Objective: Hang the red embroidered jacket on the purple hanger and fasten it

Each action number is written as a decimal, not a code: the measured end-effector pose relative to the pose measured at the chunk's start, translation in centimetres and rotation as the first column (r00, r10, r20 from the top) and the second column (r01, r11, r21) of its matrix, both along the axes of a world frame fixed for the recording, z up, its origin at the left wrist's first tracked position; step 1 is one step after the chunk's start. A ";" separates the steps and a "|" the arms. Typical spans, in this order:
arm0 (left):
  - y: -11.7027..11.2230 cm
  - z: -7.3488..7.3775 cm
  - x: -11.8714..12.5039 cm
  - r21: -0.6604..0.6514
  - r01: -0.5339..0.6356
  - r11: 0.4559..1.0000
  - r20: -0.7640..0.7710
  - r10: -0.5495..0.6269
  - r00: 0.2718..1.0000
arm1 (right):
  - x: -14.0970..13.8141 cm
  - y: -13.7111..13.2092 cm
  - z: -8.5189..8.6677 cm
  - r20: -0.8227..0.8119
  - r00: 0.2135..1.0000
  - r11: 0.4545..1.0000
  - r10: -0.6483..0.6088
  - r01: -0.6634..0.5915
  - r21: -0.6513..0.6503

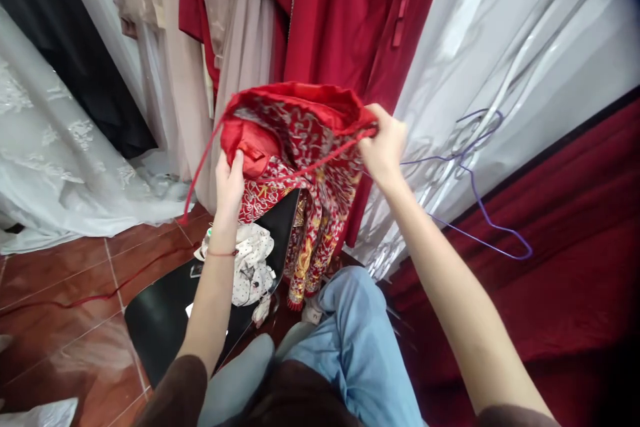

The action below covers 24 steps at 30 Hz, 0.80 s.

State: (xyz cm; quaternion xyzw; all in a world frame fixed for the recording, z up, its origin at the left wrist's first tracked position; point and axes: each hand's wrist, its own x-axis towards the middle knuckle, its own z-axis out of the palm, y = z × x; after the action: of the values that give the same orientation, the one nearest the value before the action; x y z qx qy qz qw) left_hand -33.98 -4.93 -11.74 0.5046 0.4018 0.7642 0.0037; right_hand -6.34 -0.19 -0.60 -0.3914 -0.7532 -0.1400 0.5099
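A red garment (325, 120) patterned in silver and gold, with a plain red lining, is stretched between my two hands in front of the hanging clothes. Its left side is gripped by my left hand (231, 180), thumb on top of the lining. My right hand (384, 143) is closed round the right edge of its opening, where a red cord (333, 152) runs across. The lower part of the garment hangs down beside a black seat. A purple wire hanger (473, 173) extends right from behind my right forearm; I cannot tell what supports it.
On the black seat (155, 310) lies a white dotted cloth (253, 260). Red gowns (345, 13) and beige gowns (240, 33) hang ahead, with white dresses (55, 140) at the left. A dark red drape (565, 247) covers the right. Reddish tiles (65, 267) form the floor.
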 end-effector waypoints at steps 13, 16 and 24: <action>13.4 1.3 14.6 -0.601 -0.162 0.783 -0.419 -0.136 0.898 | 15.8 -1.4 -13.6 0.575 0.803 0.947 -0.157 0.288 -0.144; 15.3 1.5 15.5 -0.651 -0.243 0.719 -0.470 -0.131 0.873 | 19.1 -2.0 -15.0 0.674 0.706 0.914 -0.219 0.390 -0.111; 20.7 2.0 18.8 -0.616 -0.407 0.675 -0.751 -0.347 0.562 | 25.4 -3.7 -19.3 0.793 0.525 0.919 -0.310 0.378 0.110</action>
State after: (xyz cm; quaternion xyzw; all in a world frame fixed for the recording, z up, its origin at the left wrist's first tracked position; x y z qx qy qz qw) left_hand -15.13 15.74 -9.71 0.7452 0.6351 0.2034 0.0035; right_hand 19.04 -3.84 -19.88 -0.4467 -0.8125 -0.3685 0.0666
